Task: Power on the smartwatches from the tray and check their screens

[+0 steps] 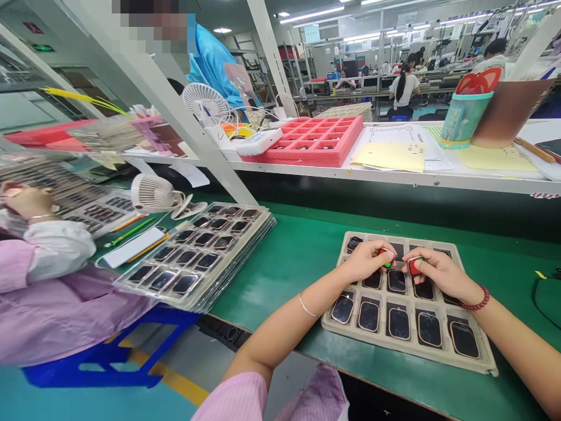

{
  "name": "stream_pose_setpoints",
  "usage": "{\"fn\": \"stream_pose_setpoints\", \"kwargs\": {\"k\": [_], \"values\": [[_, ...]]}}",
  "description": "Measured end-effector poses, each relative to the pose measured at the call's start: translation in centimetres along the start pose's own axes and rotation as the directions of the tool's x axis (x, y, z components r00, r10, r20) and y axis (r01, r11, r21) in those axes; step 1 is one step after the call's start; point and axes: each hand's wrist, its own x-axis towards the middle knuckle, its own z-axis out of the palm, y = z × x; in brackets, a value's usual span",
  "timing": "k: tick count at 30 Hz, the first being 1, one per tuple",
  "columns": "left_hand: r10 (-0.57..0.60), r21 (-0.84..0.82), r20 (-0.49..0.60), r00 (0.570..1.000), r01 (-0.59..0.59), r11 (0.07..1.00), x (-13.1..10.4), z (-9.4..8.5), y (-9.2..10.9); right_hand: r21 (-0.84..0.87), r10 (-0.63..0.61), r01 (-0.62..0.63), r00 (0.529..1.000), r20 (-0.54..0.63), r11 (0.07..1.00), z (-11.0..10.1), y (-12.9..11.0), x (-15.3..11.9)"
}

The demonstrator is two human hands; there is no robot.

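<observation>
My left hand [369, 261] pinches a smartwatch body [388, 257] whose lit screen shows red and green. A second smartwatch body [414, 266], its screen lit red, sits between the thumb and fingers of my right hand [442, 273]. Both hands hover above a beige tray [368, 339] lying on the green bench. Its compartments hold several dark-screened watch bodies [398, 323] with gold-coloured rims. Part of the tray's back row is hidden behind my hands.
Left of me stands a stack of clear trays [236, 257] with more watch bodies. Beside it are a small white fan [153, 193] and a co-worker's hand [28, 202]. A shelf above the bench carries a red foam tray [350, 146], papers and a turquoise cup [464, 120].
</observation>
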Motion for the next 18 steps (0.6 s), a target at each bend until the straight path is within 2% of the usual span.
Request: {"fn": "stream_pose_setpoints", "kwargs": {"k": [7,18], "values": [[0.008,-0.019,0.021,1.0,-0.007,1.0,0.1,-0.13,-0.32,-0.015,0.014,-0.014,1.0,0.017,1.0,0.01,0.06,-0.03],[0.027,-0.014,-0.013,1.0,-0.028,1.0,0.25,-0.11,-0.3,-0.042,0.026,-0.025,0.999,0.032,0.999,0.09,-0.12,-0.1]]}}
